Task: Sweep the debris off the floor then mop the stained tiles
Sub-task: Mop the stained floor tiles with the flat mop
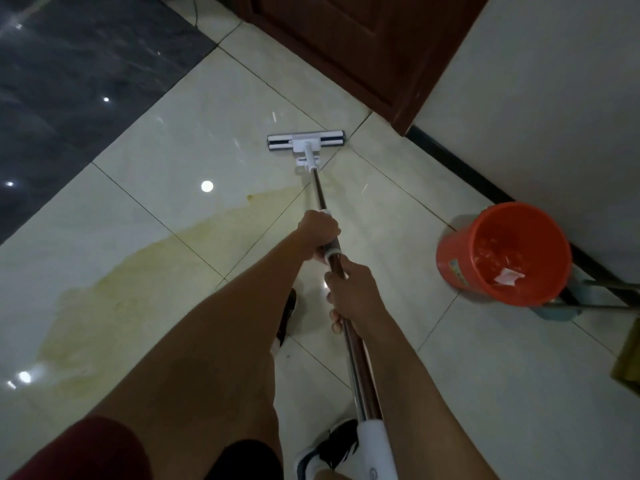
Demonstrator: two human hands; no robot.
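A flat white mop head [306,142] lies on the pale tiles far ahead, close to the brown door. Its metal pole [320,192] runs back toward me. My left hand [319,231] grips the pole at a white collar. Just behind it, my right hand [351,292] grips the pole lower down. A wide yellowish stain [138,289] spreads over the tiles to the left of the pole, from mid-floor toward the lower left. The mop head sits beyond the stain's far end.
An orange bucket [460,251] holding scraps stands at the right by the white wall [536,98]. Behind it lie a blue dustpan [557,311] and thin handles. A brown wooden door [363,46] is ahead; dark tiles [69,81] cover the far left. My shoes [329,448] are below.
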